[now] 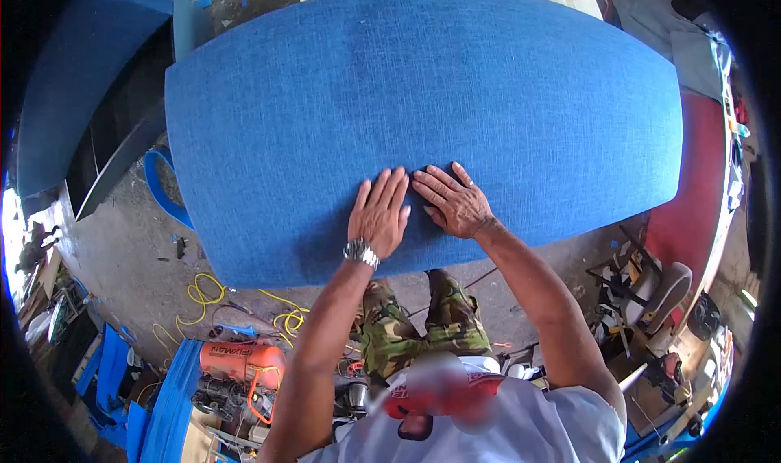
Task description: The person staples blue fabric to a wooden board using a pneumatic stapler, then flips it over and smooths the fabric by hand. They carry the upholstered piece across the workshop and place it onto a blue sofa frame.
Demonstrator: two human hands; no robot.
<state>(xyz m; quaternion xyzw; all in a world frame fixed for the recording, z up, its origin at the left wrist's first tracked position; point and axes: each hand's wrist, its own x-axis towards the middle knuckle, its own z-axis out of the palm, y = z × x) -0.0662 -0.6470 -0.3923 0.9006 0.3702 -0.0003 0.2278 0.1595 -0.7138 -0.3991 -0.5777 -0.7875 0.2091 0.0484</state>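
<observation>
A large panel covered in blue woven-look fabric [521, 113] spreads out in front of me, its near edge above my legs. My left hand [379, 212], with a metal watch [360, 252] on the wrist, lies flat on the fabric near its lower middle. Right beside it, my right hand [452, 201] also rests palm down, fingers stretched out and pointing up to the left. The fingertips of both hands nearly meet. Nothing is held in either hand, and the palms are hidden against the cloth.
An orange air compressor [242, 361] stands at lower left, with a yellow hose [203, 296] looped on the floor. Blue strips [171, 398] lie nearby. A dark blue panel [89, 80] leans at upper left. Red material [690, 170] and a cluttered bench [683, 365] are at right.
</observation>
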